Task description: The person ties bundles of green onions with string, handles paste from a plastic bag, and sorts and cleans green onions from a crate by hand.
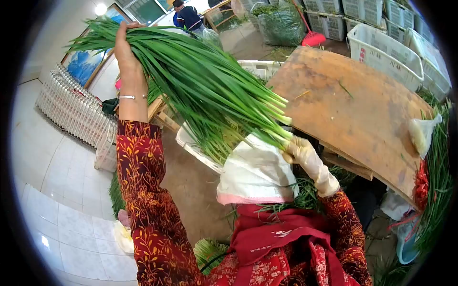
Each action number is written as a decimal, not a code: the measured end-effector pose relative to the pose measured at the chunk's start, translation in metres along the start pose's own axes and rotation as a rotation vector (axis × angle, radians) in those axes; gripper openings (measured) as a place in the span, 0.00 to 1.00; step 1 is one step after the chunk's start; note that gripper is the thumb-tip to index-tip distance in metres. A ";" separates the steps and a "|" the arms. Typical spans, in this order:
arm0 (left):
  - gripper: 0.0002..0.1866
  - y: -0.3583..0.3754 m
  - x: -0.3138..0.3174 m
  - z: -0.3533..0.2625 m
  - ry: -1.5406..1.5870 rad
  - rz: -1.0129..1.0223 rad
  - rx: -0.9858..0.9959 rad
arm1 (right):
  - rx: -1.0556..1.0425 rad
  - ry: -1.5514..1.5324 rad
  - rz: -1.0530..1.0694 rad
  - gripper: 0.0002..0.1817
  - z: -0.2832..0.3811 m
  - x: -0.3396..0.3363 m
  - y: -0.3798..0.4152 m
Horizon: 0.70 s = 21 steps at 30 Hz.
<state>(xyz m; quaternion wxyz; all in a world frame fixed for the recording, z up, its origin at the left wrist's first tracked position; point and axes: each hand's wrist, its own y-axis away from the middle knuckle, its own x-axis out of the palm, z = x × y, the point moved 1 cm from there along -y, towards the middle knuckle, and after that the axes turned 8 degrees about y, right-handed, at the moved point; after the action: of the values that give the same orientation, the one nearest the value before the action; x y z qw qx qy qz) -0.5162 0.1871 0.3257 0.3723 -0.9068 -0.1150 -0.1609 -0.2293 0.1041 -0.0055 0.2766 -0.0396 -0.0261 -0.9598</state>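
Observation:
A large bunch of garlic chives (205,78) stretches across the view, green leaf tips at upper left and pale stem ends at lower right. Bare, with a bracelet at the wrist, my left hand (128,50) is closed around the leafy end. My right hand (307,159), in a whitish glove, has its fingers closed at the cut stem ends; part of its grip is hidden. Below the bunch a white cloth (257,174) covers my lap over a red apron (281,233). More chives hang beneath the bunch, over a white crate (188,148).
A wooden board (353,109) with scattered leaf bits stands at my right, holding a plastic bag (422,136). Beyond it are white crates (386,52) and a red dustpan (313,39). More chives (439,186) line the right edge. A person (187,16) is at the back.

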 end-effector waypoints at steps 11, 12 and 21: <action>0.12 0.000 -0.016 -0.010 0.008 -0.075 -0.054 | 0.052 -0.845 -0.109 0.19 -0.040 -0.020 0.089; 0.11 -0.006 -0.023 -0.007 0.044 -0.039 -0.105 | -0.125 -1.003 0.000 0.20 -0.031 -0.017 0.090; 0.09 0.011 0.006 0.010 0.085 0.015 -0.093 | -0.153 -0.017 -0.248 0.17 0.070 0.025 -0.029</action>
<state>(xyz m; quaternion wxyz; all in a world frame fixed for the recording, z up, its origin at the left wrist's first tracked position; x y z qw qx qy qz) -0.5050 0.1876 0.3144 0.3354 -0.9163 -0.0844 -0.2018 -0.2618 0.1201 0.0660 0.1517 -0.0651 0.0403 -0.9855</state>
